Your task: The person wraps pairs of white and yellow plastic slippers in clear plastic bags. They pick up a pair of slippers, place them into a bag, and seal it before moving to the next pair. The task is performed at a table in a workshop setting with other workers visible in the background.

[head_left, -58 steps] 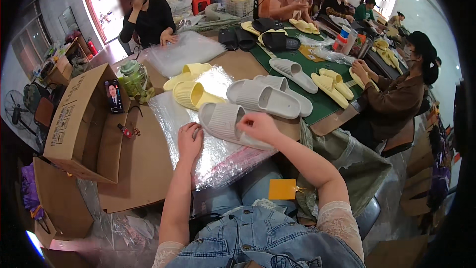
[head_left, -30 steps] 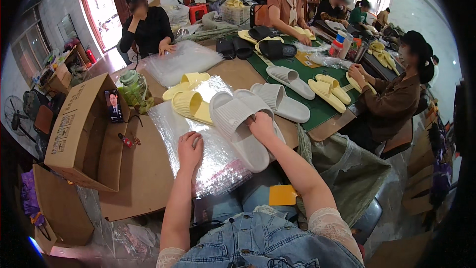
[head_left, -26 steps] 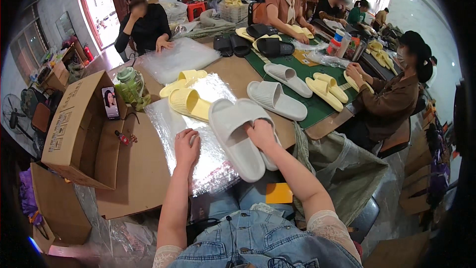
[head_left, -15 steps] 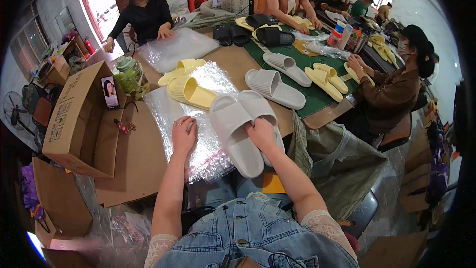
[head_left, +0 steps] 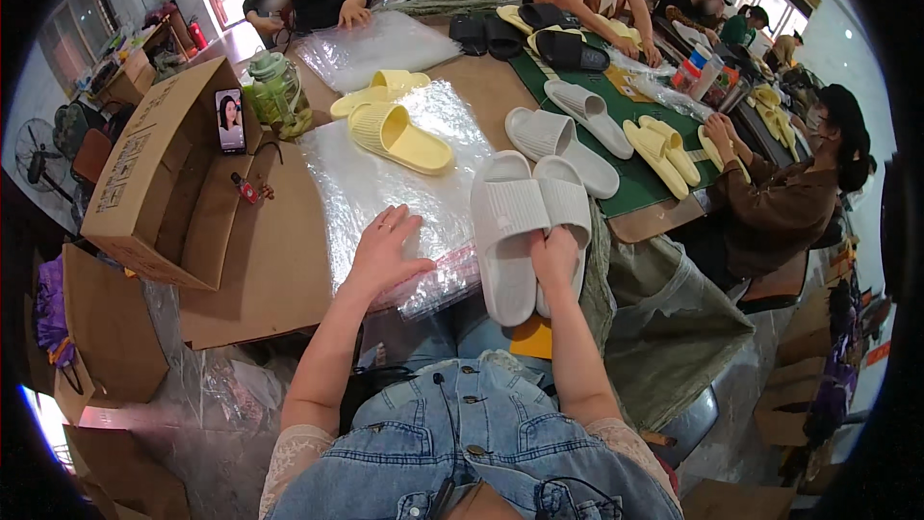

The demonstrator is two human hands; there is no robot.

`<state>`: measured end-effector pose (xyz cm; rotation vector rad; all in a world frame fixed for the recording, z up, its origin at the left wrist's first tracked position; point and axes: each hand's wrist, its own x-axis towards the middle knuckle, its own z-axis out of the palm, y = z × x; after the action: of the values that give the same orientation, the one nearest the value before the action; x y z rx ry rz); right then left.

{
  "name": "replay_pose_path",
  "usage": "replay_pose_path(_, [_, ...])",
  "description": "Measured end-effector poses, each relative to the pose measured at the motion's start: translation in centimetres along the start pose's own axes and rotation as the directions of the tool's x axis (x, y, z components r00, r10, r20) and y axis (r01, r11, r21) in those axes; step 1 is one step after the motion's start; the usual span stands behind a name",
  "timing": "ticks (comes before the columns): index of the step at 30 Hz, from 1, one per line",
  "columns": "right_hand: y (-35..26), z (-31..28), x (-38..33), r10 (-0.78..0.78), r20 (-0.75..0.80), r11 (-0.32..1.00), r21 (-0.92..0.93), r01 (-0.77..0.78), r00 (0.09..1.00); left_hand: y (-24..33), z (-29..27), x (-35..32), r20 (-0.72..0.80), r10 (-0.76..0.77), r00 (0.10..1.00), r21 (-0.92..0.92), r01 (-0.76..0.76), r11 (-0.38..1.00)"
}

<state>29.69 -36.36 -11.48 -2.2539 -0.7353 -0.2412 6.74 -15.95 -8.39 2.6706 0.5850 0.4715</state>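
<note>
The right hand (head_left: 555,255) holds two pale grey, ribbed, rubbery slippers (head_left: 507,217) by their straps, likely so one hand manages both, at the near edge of the brown bench (head_left: 265,274). The left hand (head_left: 388,252) is spread wide over shiny, clear plastic bags (head_left: 371,197); touching, I can't tell.

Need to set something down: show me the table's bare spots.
Cardboard is bare between the box and bags, below the red charm, and between the black slippers and bags. Crowded: the green mat, around the yellow slippers.
</note>
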Motion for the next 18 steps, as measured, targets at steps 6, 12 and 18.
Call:
replay_pose_path(6, [4.3, -1.2, -2.2, -0.106, 0.036, 0.924, 0.372, 0.085, 0.994, -0.4, 0.6, 0.6, -0.177, 0.007, 0.984, -0.065, -0.019, 0.998])
replay_pose_path(12, [-1.4, -7.0, -2.8, -0.393, 0.422, 0.845, 0.517, 0.139, 0.817, 0.7, -0.8, 1.9, -0.288, -0.065, 0.955, -0.049, 0.053, 0.997])
replay_pose_path(18, [-4.4, -6.2, -2.6, -0.581, 0.54, 0.812, 0.429, 0.395, 0.609, 2.4, -2.5, 3.0, -0.191, -0.03, 0.981, -0.189, -0.007, 0.982])
